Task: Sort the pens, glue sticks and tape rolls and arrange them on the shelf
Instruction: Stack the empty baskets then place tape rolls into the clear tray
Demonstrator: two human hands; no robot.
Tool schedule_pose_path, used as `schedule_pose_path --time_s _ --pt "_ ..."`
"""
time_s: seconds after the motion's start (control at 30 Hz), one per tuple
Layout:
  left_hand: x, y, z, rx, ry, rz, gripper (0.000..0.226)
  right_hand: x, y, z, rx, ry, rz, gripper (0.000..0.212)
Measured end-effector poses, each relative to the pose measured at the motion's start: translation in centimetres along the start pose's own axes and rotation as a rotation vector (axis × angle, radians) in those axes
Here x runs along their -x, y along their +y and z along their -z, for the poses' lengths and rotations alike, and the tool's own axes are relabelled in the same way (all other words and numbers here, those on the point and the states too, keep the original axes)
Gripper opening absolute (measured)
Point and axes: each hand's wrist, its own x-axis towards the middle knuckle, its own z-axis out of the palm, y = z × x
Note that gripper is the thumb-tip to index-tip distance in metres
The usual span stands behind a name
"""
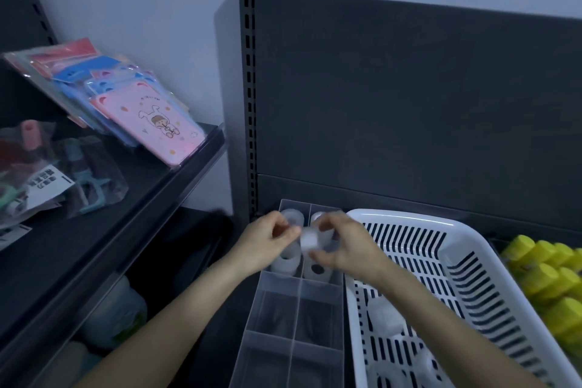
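While both hands meet above the back of the clear divided box, a white tape roll is held between them. The right hand has its grip curled round the roll from the right, and the left hand pinches its left edge, though blur softens the fingertips. Just below, stored tape rolls stand in the box's two back compartments. A white slotted basket just beside the box on the right holds loose rolls. Yellow glue sticks lie right of the basket.
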Motion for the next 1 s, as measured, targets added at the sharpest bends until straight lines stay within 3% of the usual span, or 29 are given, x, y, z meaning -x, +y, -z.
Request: schedule_pose_path --time_s 0.13,0.27,0.5,0.7,0.8,1.0 --pt "0.6 -1.5 0.8 -0.275 -0.039 -0.030 0.011 -1.3 0.1 1.2 0.273 -0.091 -0.010 0.032" --pt "1.4 -1.7 0.4 -0.411 -0.139 -0.027 0.025 -1.9 -0.3 0.2 0.535 -0.235 0.021 0.045" --pt "1.3 -1.9 0.6 -0.412 -0.100 -0.036 0.029 -2.5 0.1 -0.1 0.549 -0.216 0.008 0.051" --pt "1.4 -1.9 0.6 -0.428 -0.110 -0.037 0.031 -2.9 -0.4 -1.0 0.422 -0.239 -0.014 0.056" --pt "1.5 -1.9 0.6 -0.431 -0.107 -0.039 0.031 -2.7 -0.4 -0.2 0.500 -0.291 -0.006 0.061" --pt "1.5 -1.7 0.2 -0.447 -0.134 -0.042 0.033 -2.3 -0.3 -0.7 0.745 -0.381 0.032 0.051"
